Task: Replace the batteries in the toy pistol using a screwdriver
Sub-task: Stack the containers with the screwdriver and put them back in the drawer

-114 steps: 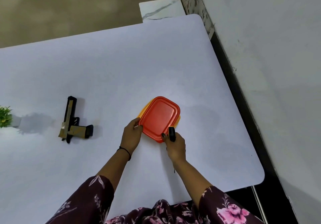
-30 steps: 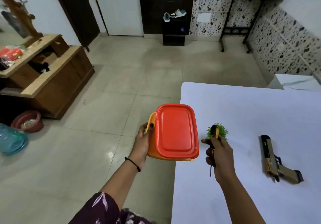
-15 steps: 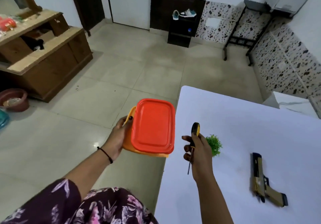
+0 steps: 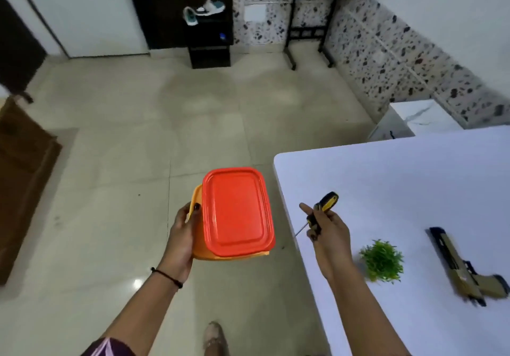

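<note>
The tiled floor [image 4: 154, 162] lies bare and wide ahead of and below both hands. The white desk [image 4: 400, 184] starts just right of the right hand [image 4: 328, 234], its rounded corner beside the knuckles. The left hand [image 4: 182, 234] grips an orange container with a red lid [image 4: 236, 212] out over the floor — clear of the desk edge. Right of the right hand sit a small green plant [image 4: 382, 260] and, farther right, the toy pistol [image 4: 463, 267]. The right hand is closed around a black-and-yellow screwdriver [image 4: 320, 209].
</note>
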